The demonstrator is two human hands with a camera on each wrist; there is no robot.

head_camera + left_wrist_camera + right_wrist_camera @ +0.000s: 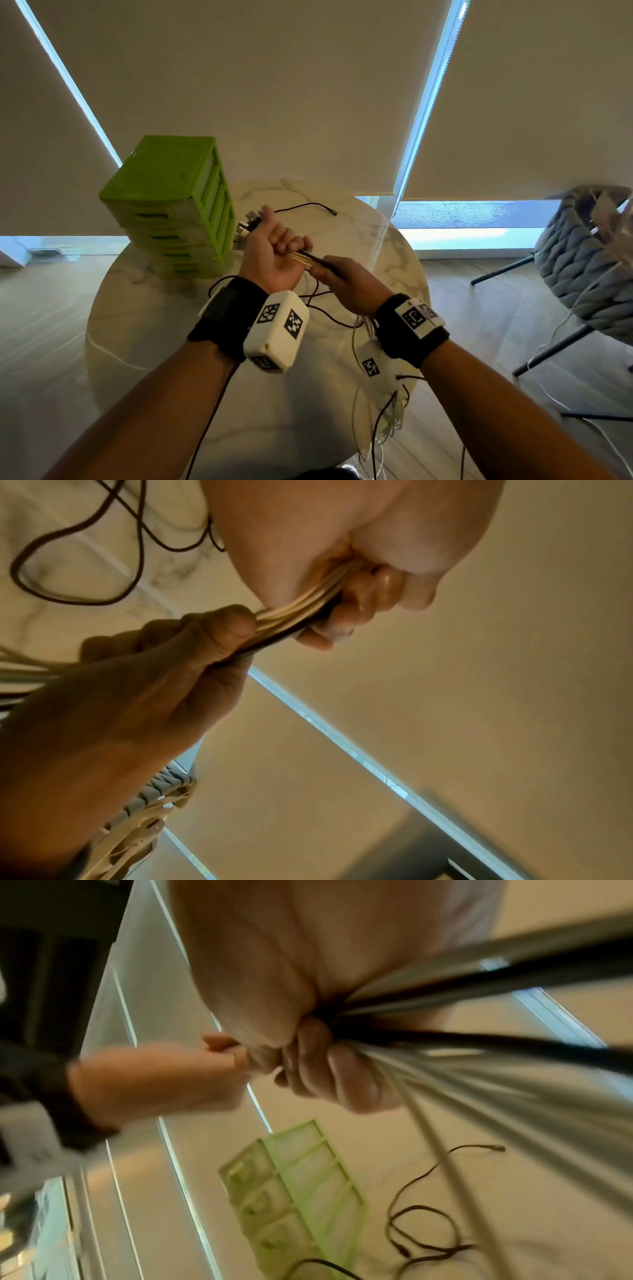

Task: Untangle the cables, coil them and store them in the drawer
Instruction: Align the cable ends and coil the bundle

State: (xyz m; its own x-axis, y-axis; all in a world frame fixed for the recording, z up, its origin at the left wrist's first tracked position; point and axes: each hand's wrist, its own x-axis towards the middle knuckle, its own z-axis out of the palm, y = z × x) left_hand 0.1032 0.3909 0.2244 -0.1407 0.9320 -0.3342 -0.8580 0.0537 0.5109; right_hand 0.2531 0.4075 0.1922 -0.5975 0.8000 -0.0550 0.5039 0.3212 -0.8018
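My left hand (275, 245) is raised over the table and grips a bundle of white and black cables (305, 257), with several metal plugs (247, 224) sticking out past its thumb side. My right hand (344, 277) grips the same bundle just to the right; the two fists nearly touch. In the left wrist view the left fingers (359, 607) curl round the bundle (294, 616) beside the right hand (178, 666). In the right wrist view the cables (479, 1066) fan out of the right fist (318, 1069). A loose black cable (308, 205) lies on the table.
A green drawer unit (174, 205) with several shut drawers stands at the back left of the round marble table (274, 404). White cable tails (387, 414) hang past the table's front right edge. A grey knitted chair (589, 260) stands at the right.
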